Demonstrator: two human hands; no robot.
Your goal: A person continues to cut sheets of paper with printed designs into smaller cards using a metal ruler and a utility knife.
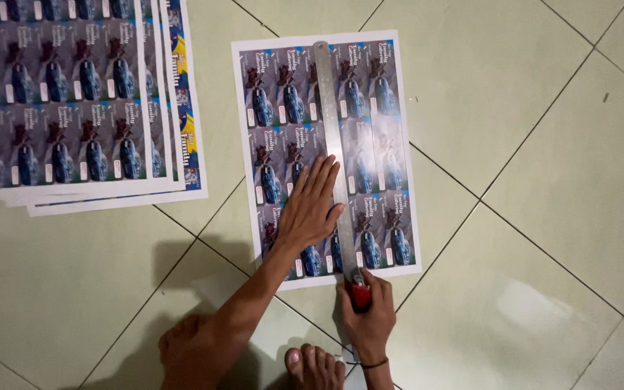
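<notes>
Your left hand (307, 209) lies flat with its fingers spread and released, gripping nothing, the palm pressing down on a printed sheet (326, 155). The fingertips touch the left edge of a long metal ruler (334, 155) that runs up the sheet from near its bottom edge to its top, tilted slightly to the left at the far end.

Your right hand (366, 318) is clenched around a cutter with a red handle (360, 295). The tip of the cutter sits at the near end of the ruler, at the bottom margin of the sheet. A thin dark band circles your right wrist.

The sheet is white-bordered and covered in rows of small matching labels, each grey and blue with a dark picture. It lies on a floor of pale green tiles (543, 217) with dark joints running diagonally.

To the upper left, well apart from the sheet, a stack of similar printed sheets (74, 101) lies fanned out, its lower edges stepped.

At the bottom of the view, your bare feet (312, 365) rest on the tiles just below your hands.
</notes>
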